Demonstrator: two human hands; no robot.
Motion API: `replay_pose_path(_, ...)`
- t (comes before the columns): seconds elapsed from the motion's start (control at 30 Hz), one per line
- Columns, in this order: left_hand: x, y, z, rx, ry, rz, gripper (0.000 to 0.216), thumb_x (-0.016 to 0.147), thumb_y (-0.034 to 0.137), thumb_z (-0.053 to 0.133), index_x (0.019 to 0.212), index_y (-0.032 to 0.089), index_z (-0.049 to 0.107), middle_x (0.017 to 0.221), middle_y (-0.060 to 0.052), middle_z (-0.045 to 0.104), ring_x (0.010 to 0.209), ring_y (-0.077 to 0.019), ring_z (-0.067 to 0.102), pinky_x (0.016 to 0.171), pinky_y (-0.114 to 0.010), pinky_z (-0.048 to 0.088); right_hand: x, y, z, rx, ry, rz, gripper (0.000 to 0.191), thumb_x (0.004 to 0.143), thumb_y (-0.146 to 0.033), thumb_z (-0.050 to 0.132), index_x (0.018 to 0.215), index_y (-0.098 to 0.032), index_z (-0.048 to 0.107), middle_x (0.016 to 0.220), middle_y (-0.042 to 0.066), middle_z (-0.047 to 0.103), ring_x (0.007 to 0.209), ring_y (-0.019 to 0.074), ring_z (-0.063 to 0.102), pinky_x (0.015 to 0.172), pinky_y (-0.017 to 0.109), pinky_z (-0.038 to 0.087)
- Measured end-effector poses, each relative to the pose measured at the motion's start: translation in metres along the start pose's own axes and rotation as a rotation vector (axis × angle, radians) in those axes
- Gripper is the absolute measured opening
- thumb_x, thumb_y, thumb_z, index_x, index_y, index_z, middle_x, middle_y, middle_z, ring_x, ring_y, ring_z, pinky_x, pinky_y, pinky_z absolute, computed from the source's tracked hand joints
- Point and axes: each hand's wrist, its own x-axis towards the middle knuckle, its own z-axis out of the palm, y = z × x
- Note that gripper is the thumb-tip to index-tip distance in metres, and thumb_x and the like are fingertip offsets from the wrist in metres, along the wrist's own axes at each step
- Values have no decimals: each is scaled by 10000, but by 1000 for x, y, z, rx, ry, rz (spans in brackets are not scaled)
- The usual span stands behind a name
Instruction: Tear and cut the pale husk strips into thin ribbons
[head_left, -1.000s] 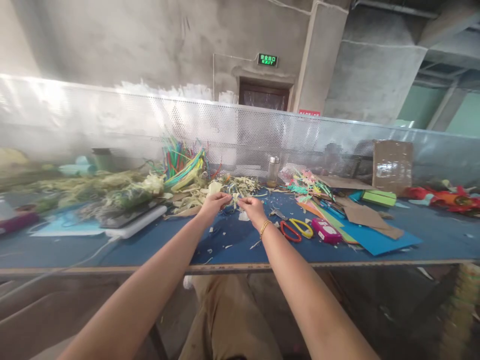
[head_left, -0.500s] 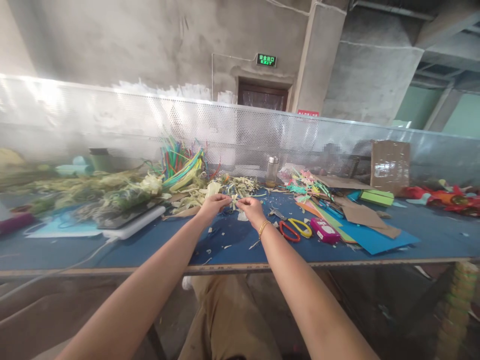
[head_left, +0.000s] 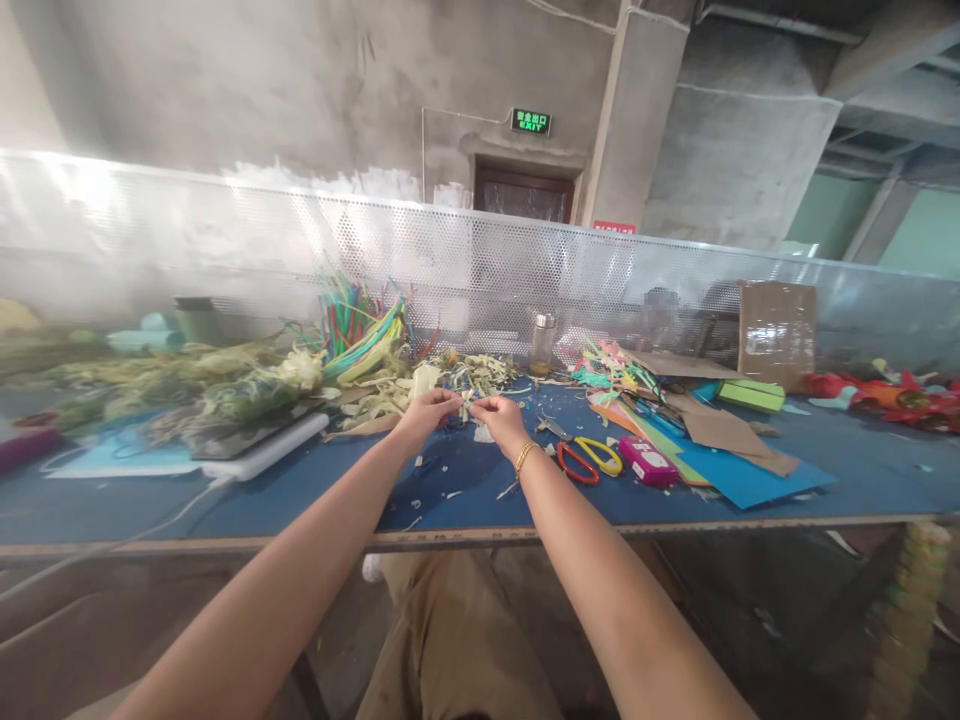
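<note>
Two hands (head_left: 430, 413) closer, pinching pale scrap (head_left: 466, 408); one pair scissors (head_left: 572, 438) near.

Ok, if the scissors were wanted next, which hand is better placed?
Probably the right hand: the scissors lie just to its right, while the left hand is on its other side.

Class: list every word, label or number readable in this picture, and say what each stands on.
"安全出口 EXIT": green-lit sign above the doorway.
Red sign: lettering too small to read.
Magenta box: pale markings, too blurred.
Table's front edge: faint print, unreadable.
</note>
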Motion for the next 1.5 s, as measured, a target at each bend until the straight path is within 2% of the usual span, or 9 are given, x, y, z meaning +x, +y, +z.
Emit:
replay_pose_path(0.17,-2,2,0,-9,-13,-25,378,599,462,754,785,165,612,631,11,556,555,-92,493,500,-215,340,1,1,2,6,11,13,238,603,-363,709,736,-169,675,704,20,677,666,149,589,668,268,460)
replay_pose_path(0.3,-2,1,0,36,-69,18,358,593,437,765,742,153,607,634,-1,570,500,-75,431,470,-225,294,1,3,3,3,0,20,254,595,-373,720,752,-178,680,712,15,677,674,152,598,666,270,465)
replay_pose_path(0.47,-2,0,0,46,-37,37,346,550,424,783,671,161,593,578,11,538,484,-78,407,466,-235,274,3,7,2,-41,-16,11,272,596,-391,725,771,-187,689,740,20,691,685,158,610,695,287,472)
replay_pose_path(0.8,-1,-2,0,64,-59,51,353,554,432,785,636,159,577,520,39,474,481,-77,384,488,-239,263,3,6,0,-136,-16,-16,228,623,-385,720,769,-210,705,763,16,704,751,183,627,732,308,475)
replay_pose_path(0.93,1,-5,-4,93,-80,74,364,549,445,782,630,153,581,522,34,478,493,-84,392,499,-244,267,1,6,0,-139,-26,-19,219,623,-392,726,742,-209,704,748,18,703,753,186,630,730,310,478)
replay_pose_path(1.17,-3,0,0,74,-49,70,389,531,476,783,614,155,579,493,38,444,465,-76,347,462,-244,246,2,8,1,-108,-27,-24,246,622,-403,728,758,-200,703,753,25,702,725,175,627,714,301,482)
replay_pose_path(1.37,1,-1,-1,37,21,31,385,543,476,774,648,158,582,546,15,519,471,-77,401,468,-235,286,3,6,1,-23,-43,28,290,624,-382,718,847,-197,706,812,33,709,740,171,637,710,291,486)
replay_pose_path(1.5,1,-2,-2,49,-8,2,371,553,464,773,650,159,583,587,-5,561,492,-85,430,482,-236,305,3,6,0,-35,-31,22,265,632,-395,707,828,-216,713,796,22,708,748,172,633,708,286,476)
